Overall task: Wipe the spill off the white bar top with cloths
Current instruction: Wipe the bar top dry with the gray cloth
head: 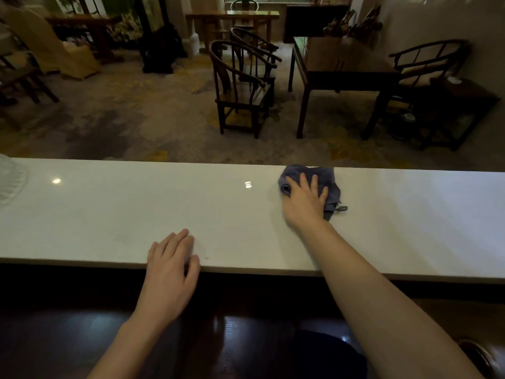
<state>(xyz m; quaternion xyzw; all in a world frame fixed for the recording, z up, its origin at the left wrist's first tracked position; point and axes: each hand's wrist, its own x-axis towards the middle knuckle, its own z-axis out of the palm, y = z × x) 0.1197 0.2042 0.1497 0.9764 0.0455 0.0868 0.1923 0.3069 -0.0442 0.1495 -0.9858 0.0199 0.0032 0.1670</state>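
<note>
The white bar top [109, 209] runs across the view from left to right. A crumpled dark blue cloth [326, 177] lies on it near the far edge, right of centre. My right hand [304, 199] presses flat on the cloth, fingers spread over it. My left hand [170, 265] rests palm down on the near edge of the bar top, left of centre, holding nothing. No spill is plain to see on the glossy surface; only ceiling light reflections show.
A clear glass object [11, 177] stands at the bar top's far left end. Below the near edge lies a dark wooden counter [68, 332]. Beyond the bar stand dark wooden chairs [240, 88] and a table [341, 72] on carpet.
</note>
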